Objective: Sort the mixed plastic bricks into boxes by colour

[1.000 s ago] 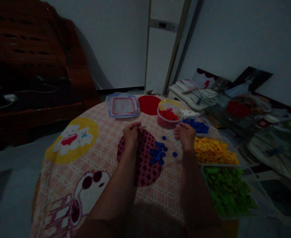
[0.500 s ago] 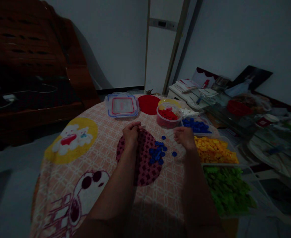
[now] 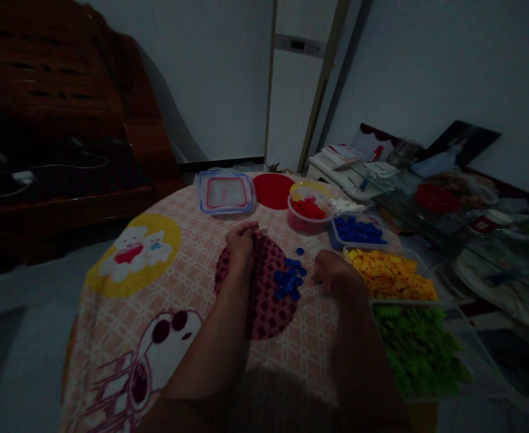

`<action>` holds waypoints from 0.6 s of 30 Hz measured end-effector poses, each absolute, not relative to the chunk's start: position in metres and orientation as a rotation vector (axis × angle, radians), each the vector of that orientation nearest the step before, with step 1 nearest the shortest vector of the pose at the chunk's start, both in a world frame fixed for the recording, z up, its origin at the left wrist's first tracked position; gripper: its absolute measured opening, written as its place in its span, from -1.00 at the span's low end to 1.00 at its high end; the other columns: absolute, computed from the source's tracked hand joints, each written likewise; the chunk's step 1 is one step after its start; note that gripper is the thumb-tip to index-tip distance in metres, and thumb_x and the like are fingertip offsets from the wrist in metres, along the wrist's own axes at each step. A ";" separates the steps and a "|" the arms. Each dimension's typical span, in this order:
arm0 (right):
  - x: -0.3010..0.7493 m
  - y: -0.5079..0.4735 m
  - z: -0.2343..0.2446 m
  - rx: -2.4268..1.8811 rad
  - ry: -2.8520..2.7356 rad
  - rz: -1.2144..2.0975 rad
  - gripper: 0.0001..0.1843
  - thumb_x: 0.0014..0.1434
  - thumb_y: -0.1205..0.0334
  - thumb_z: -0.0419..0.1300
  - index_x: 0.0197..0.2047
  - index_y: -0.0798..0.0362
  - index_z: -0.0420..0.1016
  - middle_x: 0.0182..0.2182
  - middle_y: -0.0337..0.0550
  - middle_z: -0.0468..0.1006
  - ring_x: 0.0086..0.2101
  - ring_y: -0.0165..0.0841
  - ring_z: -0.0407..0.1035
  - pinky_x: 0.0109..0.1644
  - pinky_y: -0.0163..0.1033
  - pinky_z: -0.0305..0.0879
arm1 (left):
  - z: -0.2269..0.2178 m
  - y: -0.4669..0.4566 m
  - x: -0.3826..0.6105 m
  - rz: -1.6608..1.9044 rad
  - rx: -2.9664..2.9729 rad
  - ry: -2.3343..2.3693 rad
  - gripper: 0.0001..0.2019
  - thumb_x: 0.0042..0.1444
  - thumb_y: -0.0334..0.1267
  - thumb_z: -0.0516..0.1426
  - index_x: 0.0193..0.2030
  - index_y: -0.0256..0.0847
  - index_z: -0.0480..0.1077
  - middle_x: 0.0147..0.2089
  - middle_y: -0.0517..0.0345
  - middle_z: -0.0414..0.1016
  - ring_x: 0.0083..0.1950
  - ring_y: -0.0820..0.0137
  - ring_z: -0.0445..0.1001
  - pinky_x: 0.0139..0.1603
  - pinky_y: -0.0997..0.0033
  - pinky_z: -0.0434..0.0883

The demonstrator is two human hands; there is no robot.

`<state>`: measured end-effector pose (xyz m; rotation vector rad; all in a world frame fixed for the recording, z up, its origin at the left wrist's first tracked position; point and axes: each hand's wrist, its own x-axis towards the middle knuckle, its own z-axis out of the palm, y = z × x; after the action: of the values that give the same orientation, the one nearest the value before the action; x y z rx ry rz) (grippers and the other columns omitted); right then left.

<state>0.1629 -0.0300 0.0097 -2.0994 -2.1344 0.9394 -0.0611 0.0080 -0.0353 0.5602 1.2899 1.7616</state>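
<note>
My left hand (image 3: 241, 242) hovers over the far part of the dark red patterned circle, its fingers curled together. Whatever may be between those fingertips is too dark to make out. Just right of the circle, my right hand (image 3: 336, 272) points down with thumb and fingers pinched close to the cloth. Its fingertips cover the spot where a single blue disc lay, so that disc is hidden. Between the hands lies a loose pile of small round blue plastic pieces (image 3: 288, 280). One blue disc (image 3: 300, 251) sits apart, beyond the pile.
Along the right stand a round tub (image 3: 307, 225) of red pieces, a box of blue pieces (image 3: 359, 231), yellow pieces (image 3: 388, 273) and green pieces (image 3: 420, 349). A blue-rimmed lid (image 3: 226, 192) lies at the back of the patterned tablecloth (image 3: 192, 240).
My right hand has moved down and toward me, over the lone blue disc at the right, which is now hidden. My left hand keeps its place. The view has shifted slightly.
</note>
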 end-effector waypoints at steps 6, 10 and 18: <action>0.163 -0.017 0.016 -1.975 -2.119 0.776 -0.92 -0.01 0.42 0.28 -0.49 0.09 0.55 -0.67 -0.24 0.48 -0.58 -0.40 0.43 -0.41 -0.35 0.32 | -0.034 0.007 -0.060 1.765 0.559 1.287 -0.80 -0.14 -0.45 0.10 -0.36 -0.33 0.52 -0.33 0.08 0.56 -0.42 0.46 0.54 -0.31 0.46 0.49; 0.167 -0.012 0.014 -1.793 -1.708 0.910 -0.83 0.00 0.38 0.23 -0.30 0.14 0.61 -0.61 -0.24 0.50 -0.57 -0.36 0.45 -0.44 -0.32 0.40 | -0.034 0.006 -0.059 1.764 0.558 1.290 -0.80 -0.13 -0.46 0.10 -0.36 -0.32 0.53 -0.32 0.06 0.56 -0.42 0.47 0.54 -0.30 0.45 0.50; 0.190 -0.002 0.013 -1.554 -1.033 0.253 -0.22 0.06 0.33 0.13 0.38 0.17 0.20 0.26 0.21 0.33 0.07 -0.18 0.48 0.01 -0.18 0.48 | -0.035 0.007 -0.059 1.766 0.568 1.289 -0.81 -0.13 -0.45 0.12 -0.36 -0.32 0.54 -0.33 0.07 0.57 -0.43 0.47 0.54 -0.31 0.47 0.49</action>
<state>0.1898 -0.0016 0.0133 -1.5541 -1.0326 0.2533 -0.0588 0.0067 -0.0351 0.5682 1.2886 1.7655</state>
